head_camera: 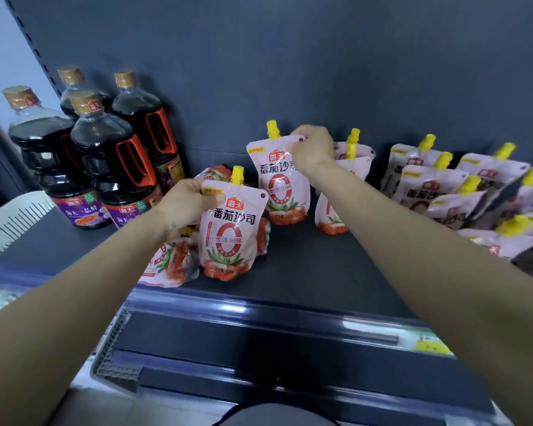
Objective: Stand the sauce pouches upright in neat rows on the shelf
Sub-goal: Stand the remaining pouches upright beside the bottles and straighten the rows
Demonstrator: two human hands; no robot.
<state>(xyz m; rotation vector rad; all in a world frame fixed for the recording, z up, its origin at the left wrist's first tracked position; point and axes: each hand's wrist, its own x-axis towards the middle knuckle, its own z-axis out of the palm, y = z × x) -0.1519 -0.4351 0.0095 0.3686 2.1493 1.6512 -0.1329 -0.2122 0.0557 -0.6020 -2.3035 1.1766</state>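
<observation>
Pink tomato-sauce pouches with yellow spouts sit on a dark shelf (305, 265). My left hand (188, 204) grips the top left corner of a front pouch (231, 232), which stands upright near the shelf's front edge. My right hand (311, 149) pinches the top right corner of a rear pouch (277, 182), also upright. Fallen pouches (170, 262) lie beside and behind the front one. Behind my right wrist stand two more pouches (351, 155). A leaning, jumbled group of pouches (462, 192) fills the right side.
Several dark soy-sauce bottles (111, 161) with orange handles stand at the back left. A white plastic basket (13, 222) sits at the far left edge. The shelf's front price rail (259, 312) runs below the pouches. A dark back panel closes the shelf.
</observation>
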